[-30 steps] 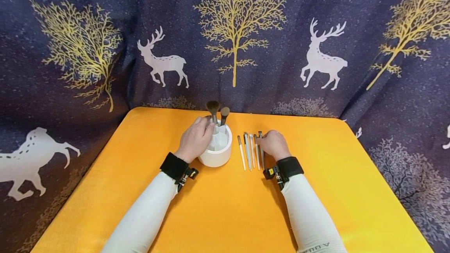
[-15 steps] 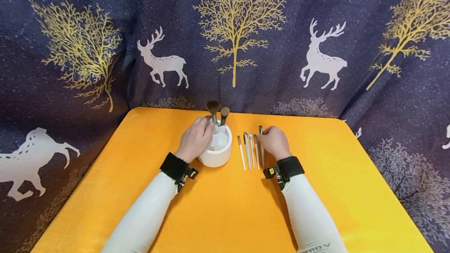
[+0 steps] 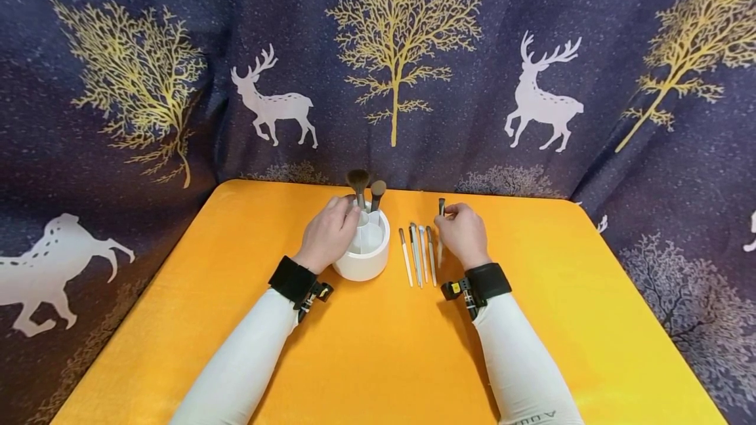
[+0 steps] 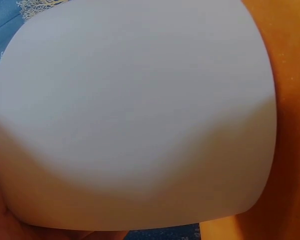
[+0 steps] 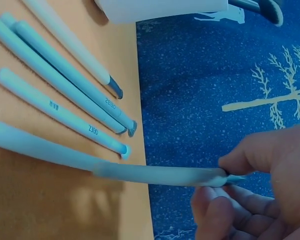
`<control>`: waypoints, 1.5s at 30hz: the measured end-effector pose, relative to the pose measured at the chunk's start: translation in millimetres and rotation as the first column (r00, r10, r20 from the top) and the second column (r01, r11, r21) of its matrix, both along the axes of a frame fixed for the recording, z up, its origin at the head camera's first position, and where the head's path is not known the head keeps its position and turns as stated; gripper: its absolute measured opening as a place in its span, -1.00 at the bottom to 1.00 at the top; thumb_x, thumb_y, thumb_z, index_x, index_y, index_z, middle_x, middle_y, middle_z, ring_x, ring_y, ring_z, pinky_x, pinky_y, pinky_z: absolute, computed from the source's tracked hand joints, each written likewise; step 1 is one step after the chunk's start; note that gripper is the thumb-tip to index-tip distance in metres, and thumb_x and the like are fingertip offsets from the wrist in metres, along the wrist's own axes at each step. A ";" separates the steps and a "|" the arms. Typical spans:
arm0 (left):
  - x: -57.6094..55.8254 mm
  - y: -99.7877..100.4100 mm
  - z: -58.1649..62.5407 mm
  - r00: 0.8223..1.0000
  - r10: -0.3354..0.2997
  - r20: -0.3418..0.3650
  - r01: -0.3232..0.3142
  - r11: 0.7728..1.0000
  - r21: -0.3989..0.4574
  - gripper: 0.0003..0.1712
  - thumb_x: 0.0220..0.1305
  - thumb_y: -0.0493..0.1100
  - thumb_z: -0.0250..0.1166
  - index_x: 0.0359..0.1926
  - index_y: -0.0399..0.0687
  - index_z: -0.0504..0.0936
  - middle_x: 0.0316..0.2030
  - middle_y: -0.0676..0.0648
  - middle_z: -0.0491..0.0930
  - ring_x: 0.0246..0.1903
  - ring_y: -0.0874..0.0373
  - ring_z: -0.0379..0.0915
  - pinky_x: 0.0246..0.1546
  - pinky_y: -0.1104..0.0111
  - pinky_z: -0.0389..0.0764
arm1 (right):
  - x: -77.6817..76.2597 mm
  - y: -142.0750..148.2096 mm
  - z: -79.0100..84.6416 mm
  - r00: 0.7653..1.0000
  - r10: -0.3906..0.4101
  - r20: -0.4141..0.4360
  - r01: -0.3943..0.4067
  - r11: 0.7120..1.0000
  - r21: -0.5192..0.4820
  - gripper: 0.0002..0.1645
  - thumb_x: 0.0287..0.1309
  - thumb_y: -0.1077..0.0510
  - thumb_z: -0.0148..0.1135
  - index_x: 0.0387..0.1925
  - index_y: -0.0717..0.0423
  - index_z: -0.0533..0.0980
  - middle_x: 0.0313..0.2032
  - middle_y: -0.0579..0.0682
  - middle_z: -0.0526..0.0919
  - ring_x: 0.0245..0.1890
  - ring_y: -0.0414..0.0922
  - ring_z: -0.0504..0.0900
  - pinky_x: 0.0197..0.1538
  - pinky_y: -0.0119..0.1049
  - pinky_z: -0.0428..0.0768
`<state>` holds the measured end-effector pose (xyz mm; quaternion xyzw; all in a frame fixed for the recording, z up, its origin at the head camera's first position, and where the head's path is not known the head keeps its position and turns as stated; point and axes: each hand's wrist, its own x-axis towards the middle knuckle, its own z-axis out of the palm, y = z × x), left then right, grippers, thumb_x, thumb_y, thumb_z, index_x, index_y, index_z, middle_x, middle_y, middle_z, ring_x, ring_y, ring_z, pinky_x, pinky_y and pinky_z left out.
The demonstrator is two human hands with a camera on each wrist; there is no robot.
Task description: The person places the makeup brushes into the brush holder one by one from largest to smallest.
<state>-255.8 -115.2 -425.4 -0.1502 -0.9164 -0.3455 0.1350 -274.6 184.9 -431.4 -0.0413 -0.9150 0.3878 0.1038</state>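
Note:
My left hand (image 3: 329, 231) grips the left side of a white round brush holder (image 3: 361, 269) with inner compartments. The holder's wall (image 4: 140, 90) fills the left wrist view, with fingers (image 4: 1, 215) at its lower left. A large fluffy makeup brush (image 3: 357, 180) and a smaller rounded one (image 3: 378, 189) stand in it, bristles up. My right hand (image 3: 463, 236) pinches another makeup brush (image 3: 441, 206) just below its dark bristles, its handle (image 5: 159, 174) pointing back toward me. Left of that hand, several slim brushes (image 3: 418, 254) lie side by side on the table.
A yellow-orange cloth covers the table (image 3: 366, 359). Behind it hangs a dark blue curtain (image 3: 449, 117) printed with trees and white deer. In the right wrist view, the lying brushes (image 5: 65, 112) are close to the held one.
My right hand has lifted its brush and drawn it slightly away from me, so the bristle end sits higher and farther back. The left hand and the holder have stayed still.

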 end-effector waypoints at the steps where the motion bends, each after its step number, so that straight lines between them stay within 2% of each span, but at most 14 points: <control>1: -0.3 -0.1 -0.3 1.000 0.000 -0.002 0.000 1.000 0.000 -0.37 0.80 0.15 -0.09 0.54 -0.10 0.55 0.16 -0.20 0.63 -0.08 -0.10 0.57 -0.08 0.00 0.60 | 0.2 -0.5 0.2 1.000 -0.005 -0.012 0.005 1.000 -0.006 -0.47 0.49 0.02 0.29 0.29 0.29 0.63 -0.02 0.25 0.78 -0.08 0.21 0.74 0.00 0.11 0.63; 11: -1.0 -0.4 -1.0 1.000 0.001 -0.003 -0.001 1.000 0.002 -0.37 0.81 0.14 -0.10 0.55 -0.11 0.53 0.15 -0.19 0.63 -0.08 -0.10 0.57 -0.07 0.02 0.60 | 3.4 -5.6 5.1 0.992 -0.041 -0.120 0.030 0.995 -0.096 -0.50 0.51 0.04 0.26 0.29 0.26 0.63 -0.05 0.22 0.77 -0.09 0.21 0.73 -0.03 0.10 0.62; 18: -1.2 -0.3 -0.9 1.000 -0.005 -0.005 0.005 1.000 0.006 -0.38 0.80 0.15 -0.09 0.53 -0.10 0.55 0.18 -0.20 0.63 -0.05 -0.11 0.59 -0.05 -0.01 0.61 | 4.1 -9.2 6.4 0.976 -0.059 -0.208 0.030 0.990 -0.141 -0.55 0.52 0.06 0.27 0.26 0.24 0.63 -0.08 0.21 0.77 -0.12 0.19 0.71 -0.04 0.09 0.60; 27: -1.9 -0.6 -1.9 1.000 -0.006 -0.008 0.006 1.000 0.006 -0.38 0.81 0.15 -0.10 0.53 -0.10 0.55 0.15 -0.19 0.63 -0.10 -0.09 0.57 -0.09 0.03 0.59 | 9.2 -17.3 13.1 0.960 -0.070 -0.272 0.024 0.985 -0.169 -0.58 0.52 0.13 0.33 0.26 0.27 0.63 -0.04 0.23 0.77 -0.08 0.17 0.74 -0.03 0.08 0.64; 41: -1.5 -0.2 -1.2 1.000 -0.005 0.000 0.005 1.000 0.006 -0.37 0.80 0.16 -0.10 0.53 -0.09 0.55 0.17 -0.18 0.63 -0.07 -0.08 0.57 -0.07 0.02 0.59 | 11.7 -22.9 15.6 0.916 -0.062 -0.396 -0.033 0.973 -0.229 -0.61 0.51 0.14 0.37 0.21 0.26 0.62 -0.07 0.20 0.77 -0.10 0.14 0.72 0.01 -0.03 0.60; 45: -1.9 -0.7 -1.5 1.000 -0.005 0.002 0.005 1.000 0.005 -0.36 0.80 0.16 -0.11 0.54 -0.10 0.53 0.15 -0.17 0.62 -0.08 -0.07 0.56 -0.07 0.03 0.59 | 13.7 -25.2 17.4 0.906 -0.045 -0.420 -0.066 0.967 -0.246 -0.63 0.53 0.13 0.38 0.21 0.25 0.62 -0.07 0.18 0.76 -0.08 0.12 0.73 -0.03 -0.16 0.57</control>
